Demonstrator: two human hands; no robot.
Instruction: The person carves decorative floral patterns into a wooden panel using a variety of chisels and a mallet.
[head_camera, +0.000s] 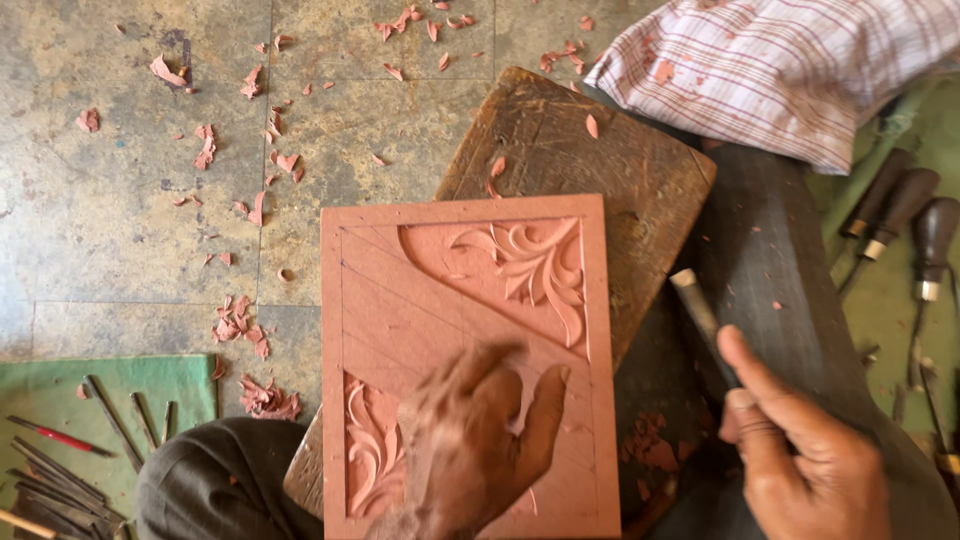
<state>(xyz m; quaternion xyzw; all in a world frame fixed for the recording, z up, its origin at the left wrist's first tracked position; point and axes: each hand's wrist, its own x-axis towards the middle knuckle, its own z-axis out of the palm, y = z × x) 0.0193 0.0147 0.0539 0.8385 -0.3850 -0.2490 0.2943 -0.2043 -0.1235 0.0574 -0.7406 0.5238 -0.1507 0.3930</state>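
Stone floor tiles (120, 220) littered with reddish chips (240, 325) fill the upper left. At centre a carved reddish panel (450, 290) lies on a dark wooden block (620, 170). The left hand (480, 440), somewhat blurred, rests flat on it, fingers released, likely brushing dust. The right hand (800, 460) grips a chisel (700, 315), idle at right. Carving looks half done; no labels show.

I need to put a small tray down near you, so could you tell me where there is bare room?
The stone floor left of the carved panel is free, bar scattered chips. The green mat of tools, the chisels on the right and the wooden block are crowded.
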